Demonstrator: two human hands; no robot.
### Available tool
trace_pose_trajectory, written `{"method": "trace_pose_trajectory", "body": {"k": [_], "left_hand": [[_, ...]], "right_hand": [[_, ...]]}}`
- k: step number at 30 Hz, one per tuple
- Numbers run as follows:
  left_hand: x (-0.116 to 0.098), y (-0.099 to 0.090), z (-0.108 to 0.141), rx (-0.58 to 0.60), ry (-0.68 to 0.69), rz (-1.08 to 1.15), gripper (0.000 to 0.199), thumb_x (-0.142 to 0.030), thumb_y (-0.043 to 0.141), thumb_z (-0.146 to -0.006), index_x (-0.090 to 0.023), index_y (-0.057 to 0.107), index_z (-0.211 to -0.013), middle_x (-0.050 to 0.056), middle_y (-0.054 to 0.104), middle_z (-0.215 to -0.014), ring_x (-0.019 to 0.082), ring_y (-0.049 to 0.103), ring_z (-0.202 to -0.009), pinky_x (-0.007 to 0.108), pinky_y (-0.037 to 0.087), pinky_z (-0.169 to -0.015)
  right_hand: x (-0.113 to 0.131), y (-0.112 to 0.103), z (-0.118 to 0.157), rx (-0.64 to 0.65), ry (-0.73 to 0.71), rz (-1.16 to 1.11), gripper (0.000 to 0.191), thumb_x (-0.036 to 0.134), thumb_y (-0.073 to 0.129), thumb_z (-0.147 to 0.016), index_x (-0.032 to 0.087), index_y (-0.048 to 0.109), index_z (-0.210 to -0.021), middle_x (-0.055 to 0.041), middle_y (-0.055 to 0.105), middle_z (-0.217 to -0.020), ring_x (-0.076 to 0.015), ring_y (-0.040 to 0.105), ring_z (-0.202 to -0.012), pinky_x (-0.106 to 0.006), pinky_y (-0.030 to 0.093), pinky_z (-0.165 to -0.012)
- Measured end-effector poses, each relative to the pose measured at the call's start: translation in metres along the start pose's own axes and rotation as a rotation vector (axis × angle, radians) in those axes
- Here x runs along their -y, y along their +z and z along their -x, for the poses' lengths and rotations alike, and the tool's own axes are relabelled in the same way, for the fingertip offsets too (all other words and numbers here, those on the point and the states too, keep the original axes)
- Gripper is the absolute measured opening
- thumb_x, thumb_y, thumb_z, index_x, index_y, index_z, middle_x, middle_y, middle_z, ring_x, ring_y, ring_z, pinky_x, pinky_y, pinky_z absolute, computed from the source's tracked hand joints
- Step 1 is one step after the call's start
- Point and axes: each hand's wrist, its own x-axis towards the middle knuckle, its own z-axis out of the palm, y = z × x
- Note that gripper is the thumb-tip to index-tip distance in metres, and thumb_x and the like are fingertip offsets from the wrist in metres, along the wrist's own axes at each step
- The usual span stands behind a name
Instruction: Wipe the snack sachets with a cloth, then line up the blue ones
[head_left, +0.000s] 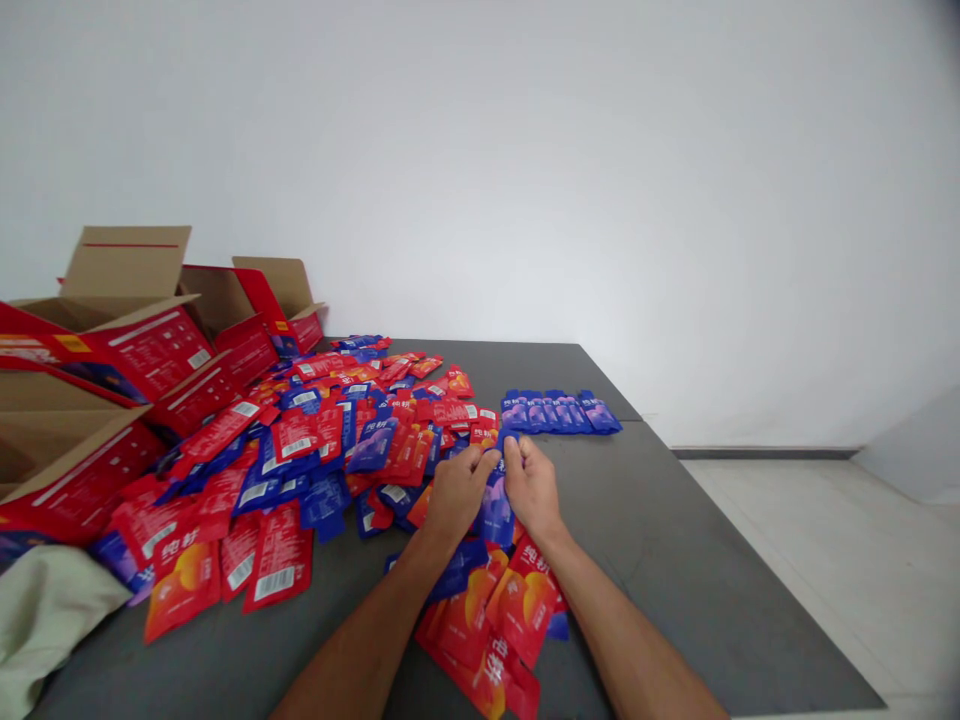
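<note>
Between my two hands is a blue pouch (496,515) with a purple fruit print, its front turned toward me. My left hand (459,487) pinches its left side near the top, thumb in front. My right hand (532,487) grips the right side the same way, so the thumbs almost meet. Under my forearms lie several red pouches (525,600) with orange fruit prints, overlapping one another. To the left spreads a large mixed heap of red and blue pouches (296,440). Beyond my right hand, blue pouches (555,412) overlap in a neat row.
Open red cardboard boxes (161,350) with brown flaps stand along the left side. A pale cloth (56,610) lies at the lower left corner. The dark table (675,560) ends at a slanting right edge above a light floor. A white wall (525,180) stands behind.
</note>
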Motion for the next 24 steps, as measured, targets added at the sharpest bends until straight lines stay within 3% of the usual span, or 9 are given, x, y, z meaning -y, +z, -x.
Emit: {"method": "trace_pose_trajectory", "body": {"k": [3,6,9,15,19,24], "left_hand": [[0.001,-0.003,-0.002,-0.029,-0.001,0.016,0.043,-0.051,0.048,-0.09,-0.021,0.047,-0.059,-0.003,0.047,-0.054,0.013,0.041,-0.053,0.028,0.023,-0.056],[0.005,-0.008,-0.007,-0.138,-0.042,0.047,0.044,-0.051,0.043,-0.093,-0.021,0.043,-0.06,-0.003,0.046,-0.056,0.014,0.042,-0.056,0.027,0.025,-0.056],[0.009,-0.01,-0.009,-0.201,-0.066,0.077,0.044,-0.052,0.038,-0.095,-0.021,0.043,-0.063,-0.003,0.046,-0.059,0.014,0.045,-0.059,0.027,0.028,-0.056],[0.005,0.002,-0.001,-0.143,-0.096,0.036,0.041,-0.049,0.035,-0.097,-0.021,0.06,-0.08,0.006,0.066,-0.08,0.021,0.059,-0.076,0.03,0.038,-0.066],[0.006,0.004,-0.001,-0.101,-0.051,-0.09,0.045,-0.046,0.029,-0.099,-0.021,0.059,-0.076,0.009,0.067,-0.079,0.022,0.061,-0.073,0.03,0.036,-0.064],[0.008,0.001,-0.003,-0.156,-0.03,-0.177,0.043,-0.047,0.03,-0.099,-0.021,0.06,-0.083,0.01,0.067,-0.078,0.023,0.062,-0.072,0.03,0.034,-0.062]], "right_hand": [[0.001,-0.002,-0.001,0.029,0.023,-0.059,0.045,0.054,0.042,-0.096,0.02,0.05,-0.067,0.0041,0.046,-0.063,-0.0118,0.04,-0.061,-0.023,0.031,-0.058],[0.001,-0.002,0.0,0.095,0.076,-0.132,0.046,0.056,0.04,-0.097,0.02,0.053,-0.072,0.0026,0.052,-0.066,-0.0127,0.043,-0.062,-0.023,0.033,-0.058],[-0.003,0.003,0.004,0.156,0.075,-0.103,0.051,0.057,0.035,-0.098,0.02,0.05,-0.066,0.0018,0.053,-0.063,-0.0138,0.045,-0.06,-0.024,0.032,-0.056],[-0.007,0.01,0.01,0.032,-0.02,0.169,0.047,0.047,0.029,-0.102,0.022,0.053,-0.07,-0.0018,0.06,-0.066,-0.0173,0.052,-0.061,-0.027,0.03,-0.06],[-0.003,0.009,0.01,0.017,-0.039,0.236,0.045,0.044,0.028,-0.102,0.023,0.054,-0.072,-0.0036,0.061,-0.067,-0.0187,0.055,-0.062,-0.029,0.029,-0.059],[0.002,0.006,0.009,0.035,-0.021,0.195,0.045,0.046,0.028,-0.102,0.023,0.053,-0.072,-0.0024,0.059,-0.066,-0.0177,0.053,-0.061,-0.028,0.028,-0.059]]}}
